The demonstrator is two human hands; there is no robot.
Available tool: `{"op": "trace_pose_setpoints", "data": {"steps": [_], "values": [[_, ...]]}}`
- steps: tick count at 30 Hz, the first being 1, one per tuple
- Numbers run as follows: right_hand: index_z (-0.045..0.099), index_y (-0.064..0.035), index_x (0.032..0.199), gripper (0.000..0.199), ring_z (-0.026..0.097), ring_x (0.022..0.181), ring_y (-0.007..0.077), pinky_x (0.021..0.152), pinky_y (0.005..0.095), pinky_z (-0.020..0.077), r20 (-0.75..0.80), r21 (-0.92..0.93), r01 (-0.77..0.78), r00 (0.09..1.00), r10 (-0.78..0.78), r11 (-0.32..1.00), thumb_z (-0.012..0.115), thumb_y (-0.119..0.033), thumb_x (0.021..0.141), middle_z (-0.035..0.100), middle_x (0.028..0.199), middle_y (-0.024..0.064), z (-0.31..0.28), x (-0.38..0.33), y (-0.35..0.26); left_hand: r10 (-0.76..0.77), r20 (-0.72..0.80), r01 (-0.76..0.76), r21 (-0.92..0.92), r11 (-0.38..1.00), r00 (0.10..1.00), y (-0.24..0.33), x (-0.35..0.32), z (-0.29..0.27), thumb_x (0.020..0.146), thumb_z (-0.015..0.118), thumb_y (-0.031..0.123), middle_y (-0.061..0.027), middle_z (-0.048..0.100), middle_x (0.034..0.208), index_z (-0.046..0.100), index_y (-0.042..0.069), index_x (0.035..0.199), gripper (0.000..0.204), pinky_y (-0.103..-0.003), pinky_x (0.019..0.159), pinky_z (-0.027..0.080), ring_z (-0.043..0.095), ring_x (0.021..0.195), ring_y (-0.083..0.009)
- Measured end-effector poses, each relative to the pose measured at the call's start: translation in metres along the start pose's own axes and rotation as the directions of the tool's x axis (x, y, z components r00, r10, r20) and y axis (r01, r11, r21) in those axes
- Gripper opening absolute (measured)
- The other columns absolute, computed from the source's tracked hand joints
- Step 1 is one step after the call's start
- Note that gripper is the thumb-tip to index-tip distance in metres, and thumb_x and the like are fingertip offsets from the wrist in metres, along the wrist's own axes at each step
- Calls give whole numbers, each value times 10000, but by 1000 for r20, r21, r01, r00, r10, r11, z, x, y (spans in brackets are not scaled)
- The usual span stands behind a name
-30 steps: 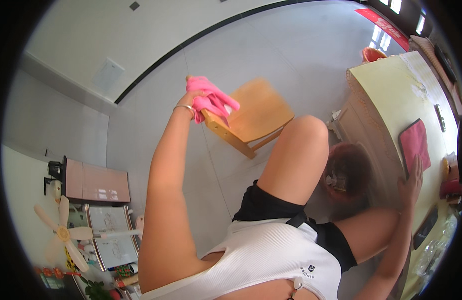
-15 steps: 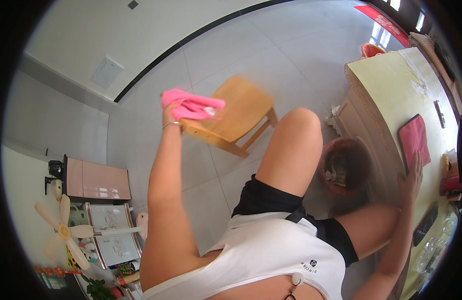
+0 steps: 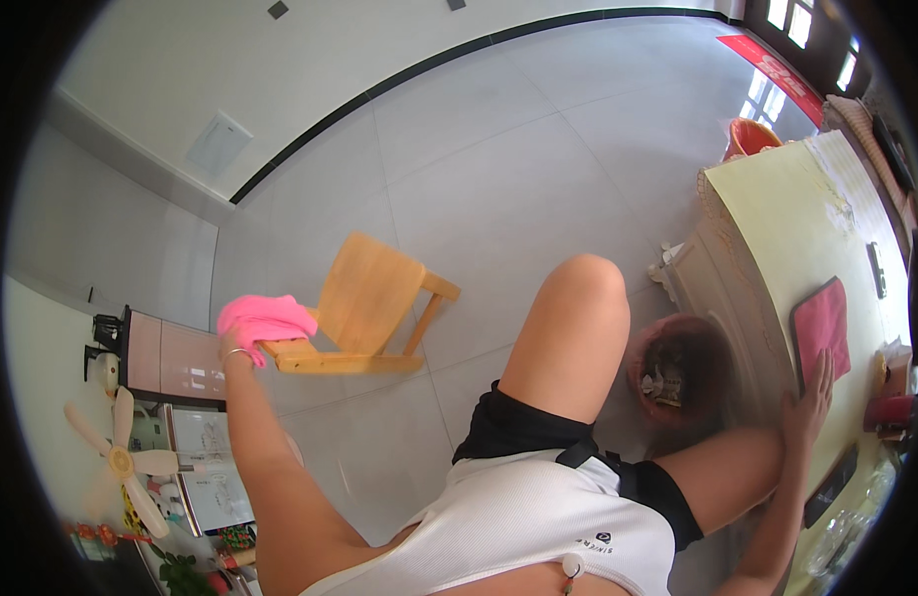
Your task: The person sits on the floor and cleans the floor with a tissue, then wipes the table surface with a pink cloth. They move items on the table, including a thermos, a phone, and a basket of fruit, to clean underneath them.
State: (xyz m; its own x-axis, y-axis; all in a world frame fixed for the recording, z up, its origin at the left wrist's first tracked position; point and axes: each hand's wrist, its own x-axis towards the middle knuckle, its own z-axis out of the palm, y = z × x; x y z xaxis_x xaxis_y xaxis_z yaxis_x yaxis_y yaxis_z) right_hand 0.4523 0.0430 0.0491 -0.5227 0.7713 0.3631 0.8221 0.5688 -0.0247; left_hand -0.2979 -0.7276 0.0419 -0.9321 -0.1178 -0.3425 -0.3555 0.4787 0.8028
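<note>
Apparently handling wooden chair (image 3: 371, 288), frame left, left hand (image 3: 233, 344) clutches pink cloth (image 3: 270, 317), likely needing steady grip next; right hand (image 3: 807, 405) straight-fingered.

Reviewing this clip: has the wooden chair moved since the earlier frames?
Yes. The wooden chair has swung leftward and down the picture, and now sits clearly nearer the pink cabinet, which has hardly shifted in view.
</note>
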Motion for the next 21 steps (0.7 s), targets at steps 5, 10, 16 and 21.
{"op": "trace_pose_setpoints", "data": {"steps": [5, 10, 16, 21], "values": [[301, -41, 1525, 934, 308, 1448, 376, 1179, 464, 270, 30, 103, 2, 1000, -5, 995, 667, -19, 666, 368, 1547, 180, 16, -3, -20, -36, -188, -24, -309, 951, 981, -10, -15, -144, 943, 621, 368, -57, 602, 776, 623, 124, 1093, 286, -399, 400, 407, 558, 571, -222], [299, -40, 1526, 931, 306, 1447, 386, 1183, 471, 264, -15, 17, 19, 1000, -19, 1000, 667, -1, 673, 364, 1547, 185, -6, 5, -10, -170, -109, 153, -152, 976, 979, -87, -37, -18, 862, 736, 412, -111, 688, 1021, 609, 38, 1243, 549, -445, 719, 531, 634, 813, -293], [287, -44, 1534, 932, 294, 1454, 391, 1187, 478, 266, -21, 87, 48, 999, -46, 995, 666, 37, 686, 348, 1560, 184, 11, -6, -2, -25, -675, 240, 227, 944, 738, 5, -18, -38, 944, 569, 470, -182, 709, 1084, 633, -28, 1207, 567, -483, 818, 551, 690, 975, -337], [278, -82, 1549, 899, 295, 1461, 365, 1176, 474, 265, -3, 99, 74, 997, -74, 992, 641, -12, 730, 347, 1568, 164, 20, -9, -1, 336, -797, 345, 541, 767, 502, 96, -56, -143, 995, 416, 507, -210, 718, 1049, 692, -35, 1069, 613, -468, 766, 567, 713, 941, -331]]}}
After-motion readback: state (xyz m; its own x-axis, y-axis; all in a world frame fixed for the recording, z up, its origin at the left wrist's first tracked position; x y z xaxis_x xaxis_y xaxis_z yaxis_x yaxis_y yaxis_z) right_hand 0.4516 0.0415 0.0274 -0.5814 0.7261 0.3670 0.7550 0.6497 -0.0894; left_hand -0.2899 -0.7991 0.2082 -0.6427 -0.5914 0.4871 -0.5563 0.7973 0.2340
